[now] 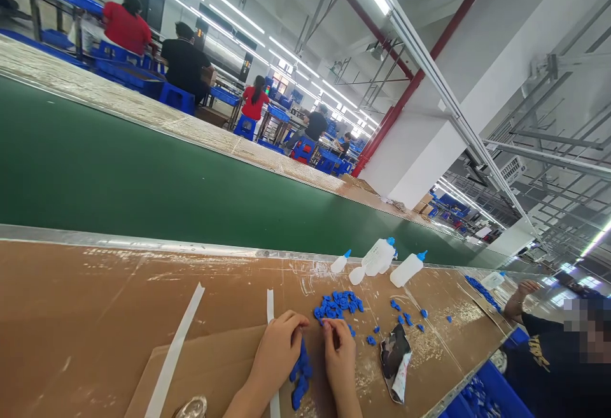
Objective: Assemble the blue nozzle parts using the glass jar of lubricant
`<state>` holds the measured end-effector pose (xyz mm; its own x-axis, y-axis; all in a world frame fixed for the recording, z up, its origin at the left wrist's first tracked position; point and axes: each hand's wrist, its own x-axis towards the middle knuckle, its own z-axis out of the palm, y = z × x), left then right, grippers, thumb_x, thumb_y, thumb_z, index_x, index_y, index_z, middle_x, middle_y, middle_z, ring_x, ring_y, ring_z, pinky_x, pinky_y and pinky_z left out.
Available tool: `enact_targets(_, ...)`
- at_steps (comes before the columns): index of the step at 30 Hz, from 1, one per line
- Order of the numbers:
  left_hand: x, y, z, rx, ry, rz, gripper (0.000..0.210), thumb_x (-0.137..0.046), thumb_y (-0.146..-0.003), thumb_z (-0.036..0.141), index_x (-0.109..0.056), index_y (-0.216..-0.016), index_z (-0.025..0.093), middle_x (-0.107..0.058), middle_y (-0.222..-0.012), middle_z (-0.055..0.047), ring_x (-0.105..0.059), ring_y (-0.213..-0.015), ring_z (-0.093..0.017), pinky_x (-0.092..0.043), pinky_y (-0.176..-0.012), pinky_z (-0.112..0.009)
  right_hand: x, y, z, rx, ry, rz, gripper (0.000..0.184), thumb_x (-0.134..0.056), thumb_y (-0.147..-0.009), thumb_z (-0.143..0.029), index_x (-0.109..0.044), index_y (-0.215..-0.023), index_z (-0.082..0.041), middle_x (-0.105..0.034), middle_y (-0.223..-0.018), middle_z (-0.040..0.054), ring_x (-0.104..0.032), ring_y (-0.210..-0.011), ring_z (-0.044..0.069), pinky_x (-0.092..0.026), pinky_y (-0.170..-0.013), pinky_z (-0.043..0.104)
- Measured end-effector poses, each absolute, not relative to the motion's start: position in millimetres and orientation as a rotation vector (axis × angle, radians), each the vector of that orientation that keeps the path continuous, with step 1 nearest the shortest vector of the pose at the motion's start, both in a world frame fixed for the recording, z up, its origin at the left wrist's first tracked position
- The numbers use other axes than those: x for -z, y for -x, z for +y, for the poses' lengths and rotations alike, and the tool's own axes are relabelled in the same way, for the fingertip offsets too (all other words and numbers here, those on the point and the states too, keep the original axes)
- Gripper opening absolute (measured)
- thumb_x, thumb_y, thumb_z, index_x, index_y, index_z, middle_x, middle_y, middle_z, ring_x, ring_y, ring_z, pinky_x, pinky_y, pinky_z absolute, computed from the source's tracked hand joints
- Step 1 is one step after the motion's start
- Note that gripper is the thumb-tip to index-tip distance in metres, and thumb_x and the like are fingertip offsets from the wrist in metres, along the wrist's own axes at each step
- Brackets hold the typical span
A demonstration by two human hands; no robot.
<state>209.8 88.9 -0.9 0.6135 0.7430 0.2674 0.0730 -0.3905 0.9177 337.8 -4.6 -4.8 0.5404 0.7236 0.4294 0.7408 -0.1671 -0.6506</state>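
Observation:
My left hand point(282, 349) rests over a cardboard sheet, its fingers curled together at the tips. Whatever they might hold is too small to make out. Beside it, my right hand point(340, 355) is closed in a pinch at the near edge of a heap of small blue plastic pieces point(338, 303); its contents are hidden too. Between the wrists lies a row of blue pieces point(300, 380), partly covered by my left hand. A few loose blue pieces point(407, 319) are scattered to the right of the heap.
White squeeze bottles with blue caps point(407, 270) lie behind the heap. A crumpled dark and white wrapper point(396, 362) is to the right. White tape strips point(176, 348) cross the cardboard point(214, 361). Beyond runs a green conveyor belt point(143, 170). A co-worker point(554, 361) sits at right.

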Motion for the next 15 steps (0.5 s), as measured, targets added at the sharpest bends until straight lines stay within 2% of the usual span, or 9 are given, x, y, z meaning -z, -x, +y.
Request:
enact_targets(4, 1.3, -210.6, 88.6, -0.851, -1.844, 0.653, 0.035, -0.037, -0.078, 0.007, -0.07, -0.081, 0.02, -0.071, -0.086, -0.008, -0.067, -0.086, -0.026, -0.051, -0.081, -0.04, 11.1, -351.5, -5.0, 0.089, 1.934, -1.148, 0.032, -0.055, -0.085, -0.046, -0.075, -0.089, -0.02, -0.069, -0.094, 0.0122, -0.065, -0.089, 0.026, -0.05, -0.082, 0.039)
enact_targets(7, 1.7, -210.3, 88.9, -0.858, -1.838, 0.658, 0.035, -0.038, -0.078, 0.007, -0.07, -0.081, 0.02, -0.071, -0.086, -0.008, -0.067, -0.086, -0.025, -0.051, -0.081, -0.04, 12.7, -350.6, -4.0, 0.076, 1.931, -1.178, 0.03, -0.057, -0.085, -0.047, -0.075, -0.082, -0.023, -0.07, -0.087, 0.0089, -0.066, -0.085, 0.025, -0.05, -0.079, 0.036)
enact_targets(12, 1.2, -208.5, 89.7, -0.862, -1.829, 0.655, 0.034, -0.039, -0.078, 0.007, -0.07, -0.079, 0.02, -0.071, -0.085, -0.007, -0.067, -0.086, -0.025, -0.051, -0.08, -0.038, 9.1, -345.2, -4.3, 0.029, 1.928, -1.227, 0.048, -0.046, -0.089, -0.058, -0.073, -0.074, -0.021, -0.069, -0.071, 0.0065, -0.064, -0.068, 0.021, -0.05, -0.065, 0.031)
enact_targets(15, 1.5, -208.5, 89.7, -0.861, -1.825, 0.65, 0.034, -0.039, -0.078, 0.006, -0.07, -0.08, 0.021, -0.071, -0.085, -0.007, -0.067, -0.086, -0.025, -0.05, -0.08, -0.037, 5.8, -343.4, -5.7, 0.001, 1.924, -1.267, 0.047, -0.05, -0.087, -0.06, -0.074, -0.072, -0.023, -0.068, -0.072, 0.0059, -0.063, -0.071, 0.021, -0.049, -0.067, 0.03)
